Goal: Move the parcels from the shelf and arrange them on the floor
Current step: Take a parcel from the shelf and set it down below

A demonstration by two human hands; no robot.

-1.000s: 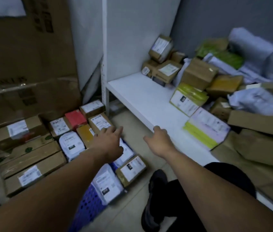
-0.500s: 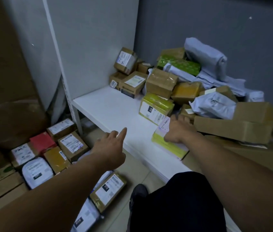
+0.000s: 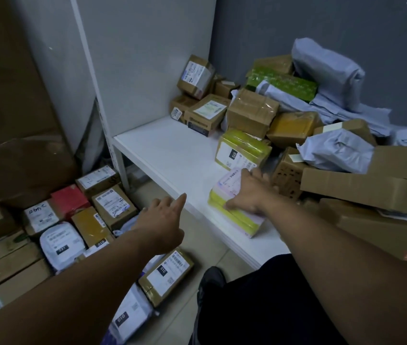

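Note:
A flat yellow parcel with a pink-white label [image 3: 232, 207] lies near the front edge of the white shelf [image 3: 172, 155]. My right hand [image 3: 249, 192] lies on top of it, thumb along its near side and fingers over the far edge, gripping it. My left hand [image 3: 162, 217] hovers open by the shelf's front edge, forefinger stretched out, holding nothing. Behind stands a second yellow parcel [image 3: 242, 150] and a heap of brown boxes and grey mailer bags [image 3: 332, 150]. Parcels lie in rows on the floor at the left [image 3: 85, 215].
Large cardboard cartons [image 3: 10, 150] stand at the left against the wall. Long flat brown boxes [image 3: 366, 188] lie on the shelf at the right. A labelled brown box [image 3: 167, 272] lies on the floor tiles near my dark shoe [image 3: 209, 282]. The shelf's white post [image 3: 117, 155] rises at its left corner.
My view swung from the floor rows up to the shelf. My right hand reached from the shelf edge onto the flat yellow parcel and took hold. My left hand lifted off the floor parcels.

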